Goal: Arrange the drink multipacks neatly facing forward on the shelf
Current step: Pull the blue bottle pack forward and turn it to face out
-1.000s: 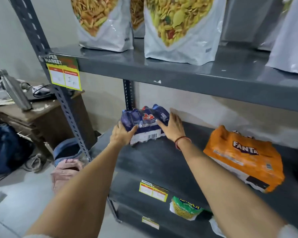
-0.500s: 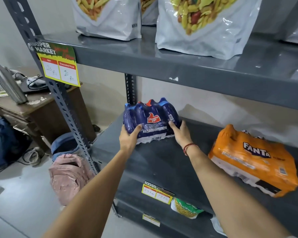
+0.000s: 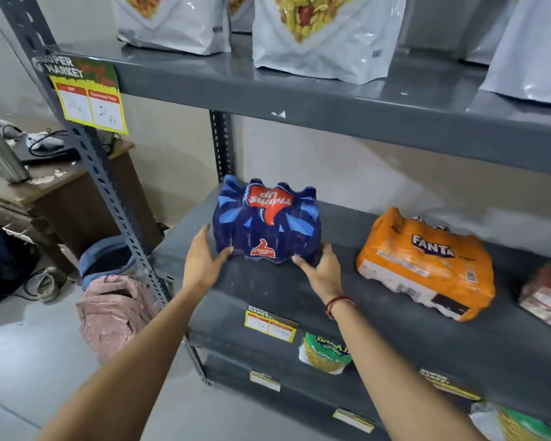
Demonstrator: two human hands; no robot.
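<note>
A dark blue Thums Up multipack [image 3: 268,222] stands at the left end of the grey middle shelf [image 3: 331,300], its large red logo upside down on the face toward me. My left hand [image 3: 202,261] presses its lower left corner with the thumb against the wrap. My right hand [image 3: 320,268], a red thread on the wrist, grips the lower right corner. An orange Fanta multipack [image 3: 427,265] lies tilted on the same shelf to the right, apart from the blue pack. A red and white pack [image 3: 547,297] shows partly at the far right edge.
White snack bags [image 3: 328,36] fill the upper shelf. A slotted steel upright [image 3: 105,179] with a yellow price tag [image 3: 89,103] stands left of my arm. Green snack packets [image 3: 325,351] sit on the lower shelf. A pink bag [image 3: 115,313] and a wooden desk [image 3: 61,192] are on the left.
The blue pack has been turned over between my hands, so a different face with an upside-down logo shows. It now rests lower on the shelf, with both hands at its bottom corners.
</note>
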